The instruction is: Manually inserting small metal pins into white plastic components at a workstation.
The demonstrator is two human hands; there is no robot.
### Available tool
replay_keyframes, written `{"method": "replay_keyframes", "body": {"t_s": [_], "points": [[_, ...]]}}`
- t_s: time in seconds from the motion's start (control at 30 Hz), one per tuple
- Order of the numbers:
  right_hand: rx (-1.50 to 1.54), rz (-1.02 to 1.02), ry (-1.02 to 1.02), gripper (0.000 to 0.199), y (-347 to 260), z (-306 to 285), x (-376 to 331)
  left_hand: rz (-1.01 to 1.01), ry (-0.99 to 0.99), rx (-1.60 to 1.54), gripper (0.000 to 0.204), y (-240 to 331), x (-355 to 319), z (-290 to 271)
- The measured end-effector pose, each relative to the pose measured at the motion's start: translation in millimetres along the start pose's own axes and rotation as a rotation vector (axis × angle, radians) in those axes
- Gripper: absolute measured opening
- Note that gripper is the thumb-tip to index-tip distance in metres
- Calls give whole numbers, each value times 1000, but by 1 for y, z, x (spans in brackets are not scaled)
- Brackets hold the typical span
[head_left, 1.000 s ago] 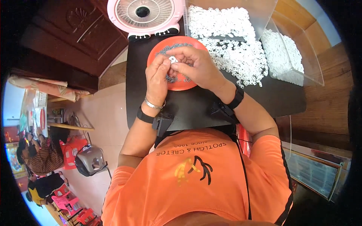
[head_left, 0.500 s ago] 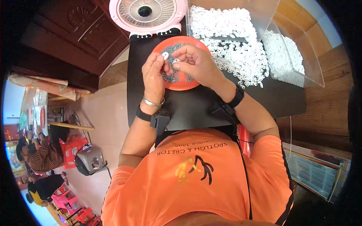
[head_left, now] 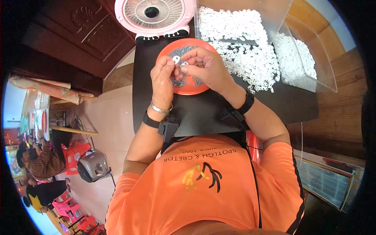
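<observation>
Above an orange-red plate, my two hands meet with their fingertips close together. Between the thumb and fingers of my left hand is a small white plastic piece with a hole. My right hand pinches another small white piece, partly covered by its fingers. Grey metal nails or pins lie scattered in the plate below. To the right of the plate, many loose white pieces are spread over the black table.
A clear bin of white pieces lies behind the loose heap, with a second clear bin at its right. A pink fan stands at the back left of the table. Other people sit far off at left.
My left hand has shifted slightly to the right, bringing its white piece nearer my right fingers. My right hand has barely moved, and both keep their grip.
</observation>
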State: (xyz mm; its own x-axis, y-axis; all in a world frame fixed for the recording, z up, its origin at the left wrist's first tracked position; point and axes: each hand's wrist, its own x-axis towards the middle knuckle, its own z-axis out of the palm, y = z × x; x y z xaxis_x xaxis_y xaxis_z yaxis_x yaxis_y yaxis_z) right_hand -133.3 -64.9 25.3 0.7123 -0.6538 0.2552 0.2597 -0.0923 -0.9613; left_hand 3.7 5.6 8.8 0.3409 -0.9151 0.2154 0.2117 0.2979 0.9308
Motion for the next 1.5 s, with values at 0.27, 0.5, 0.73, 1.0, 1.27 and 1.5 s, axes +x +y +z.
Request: {"method": "replay_keyframes", "body": {"t_s": [0.27, 0.5, 0.73, 1.0, 1.27, 1.5], "points": [[-18, 8, 19, 22, -4, 2, -2, -75, 17, -44, 20, 2, 1, 0], [-12, -6, 8, 23, -1, 2, -1, -275, -17, -447, 22, -1, 4, -9], [-42, 9, -3, 23, 5, -1, 1, -311, 2, -441, 23, 1, 4, -4], [-30, 19, 2, 23, 2, 0, 0, -174, -43, -264, 22, -6, 4, -4], [-34, 34, 24, 25, -4, 3, -2, -115, 33, -70, 22, -4, 1, 0], [-83, 21, 54, 27, 1, 1, -1, -112, 37, -52, 20, -4, 2, -1]]}}
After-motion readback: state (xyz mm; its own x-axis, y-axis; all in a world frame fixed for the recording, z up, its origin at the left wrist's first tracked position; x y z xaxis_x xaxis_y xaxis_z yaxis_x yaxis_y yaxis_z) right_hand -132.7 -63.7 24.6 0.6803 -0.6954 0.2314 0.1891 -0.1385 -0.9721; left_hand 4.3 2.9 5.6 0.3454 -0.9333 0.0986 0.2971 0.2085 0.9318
